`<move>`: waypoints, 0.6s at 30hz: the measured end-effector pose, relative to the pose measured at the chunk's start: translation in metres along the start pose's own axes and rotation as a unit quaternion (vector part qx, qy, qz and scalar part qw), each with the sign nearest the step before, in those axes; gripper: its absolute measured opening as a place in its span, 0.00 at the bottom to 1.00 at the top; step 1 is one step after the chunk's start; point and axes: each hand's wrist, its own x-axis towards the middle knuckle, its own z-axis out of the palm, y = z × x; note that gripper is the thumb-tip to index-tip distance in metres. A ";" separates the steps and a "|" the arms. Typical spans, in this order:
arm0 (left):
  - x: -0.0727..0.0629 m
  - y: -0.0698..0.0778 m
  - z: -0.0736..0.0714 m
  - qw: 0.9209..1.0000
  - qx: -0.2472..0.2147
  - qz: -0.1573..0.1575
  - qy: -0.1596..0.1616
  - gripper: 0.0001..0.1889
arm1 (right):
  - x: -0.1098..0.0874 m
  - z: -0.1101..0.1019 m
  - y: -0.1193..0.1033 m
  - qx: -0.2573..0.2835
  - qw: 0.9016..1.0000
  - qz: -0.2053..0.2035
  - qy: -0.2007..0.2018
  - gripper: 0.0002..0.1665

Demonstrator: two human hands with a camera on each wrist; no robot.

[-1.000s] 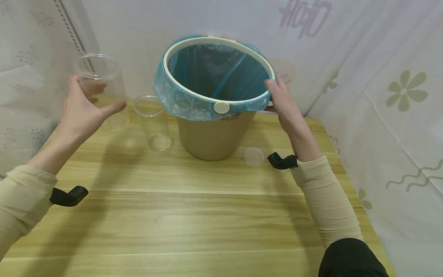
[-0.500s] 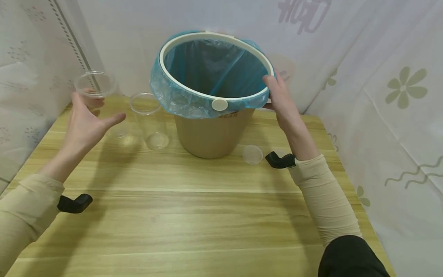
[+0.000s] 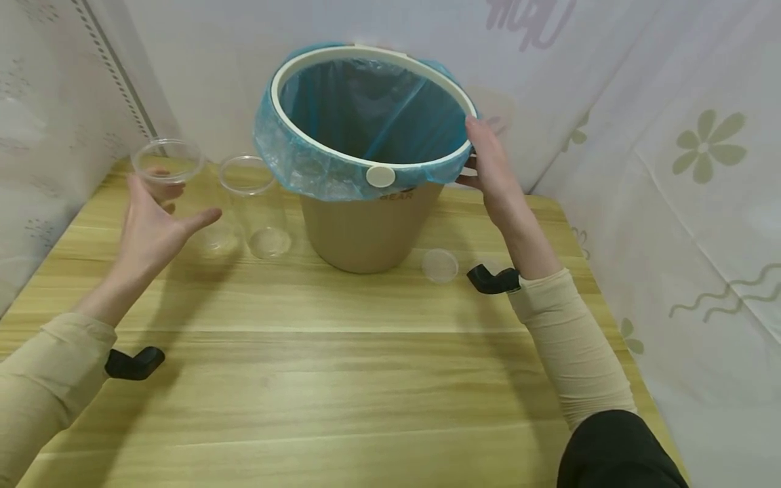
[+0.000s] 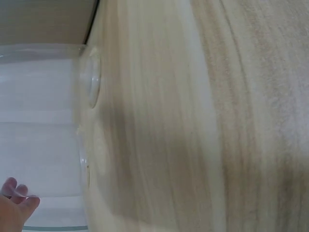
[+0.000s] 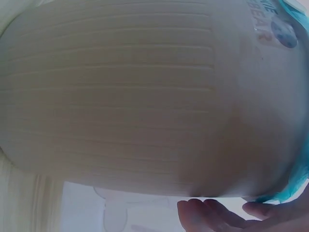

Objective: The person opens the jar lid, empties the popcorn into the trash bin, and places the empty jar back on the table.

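My left hand (image 3: pixel 152 220) grips a tall clear plastic cup (image 3: pixel 196 192), thumb on the near side and fingers wrapped behind it. The cup stands upright, its base close over or on the wooden table (image 3: pixel 329 379). Just right of it is a second clear plastic cup (image 3: pixel 262 213), upright. My right hand (image 3: pixel 497 173) holds the rim of a beige trash bin (image 3: pixel 366 234), thumb over the top and fingers under the folded liner. That liner is a blue plastic bag (image 3: pixel 305 177), held by a white ring. In the left wrist view, fingertips (image 4: pixel 30 203) touch the cup wall.
A clear flat disc (image 3: pixel 440 266) lies right of the bin's base. Another is partly hidden behind the right wrist's black camera mount (image 3: pixel 493 279). Patterned white curtains (image 3: pixel 683 224) close in the table at the back and sides.
My left hand has lowered the clear plastic cup toward the table beside the second one. The right hand stays on the bin's rim. The head view has shifted slightly.
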 end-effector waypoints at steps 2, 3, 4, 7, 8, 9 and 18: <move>-0.001 -0.002 0.001 1.000 0.003 0.000 0.001 0.49 | 0.000 -0.001 0.001 0.000 1.000 0.004 -0.002 0.33; -0.001 -0.003 0.002 1.000 0.006 0.000 0.002 0.49 | -0.001 -0.002 0.001 -0.002 1.000 0.005 -0.002 0.33; 0.000 -0.004 0.003 1.000 0.007 0.000 0.001 0.49 | -0.001 -0.002 0.001 -0.001 1.000 0.007 -0.002 0.32; 0.000 -0.007 0.004 1.000 0.009 0.001 0.000 0.50 | -0.005 -0.004 0.003 -0.007 1.000 0.007 -0.005 0.31; 0.000 -0.008 0.005 1.000 0.011 0.000 -0.001 0.50 | -0.007 -0.005 0.004 -0.010 1.000 0.004 -0.007 0.31; 0.000 -0.009 0.005 1.000 0.012 -0.001 -0.003 0.50 | -0.009 -0.005 0.004 -0.015 1.000 0.002 -0.010 0.31; -0.002 -0.012 0.007 1.000 0.008 0.005 -0.013 0.50 | -0.027 -0.012 0.015 -0.035 0.999 -0.023 -0.020 0.34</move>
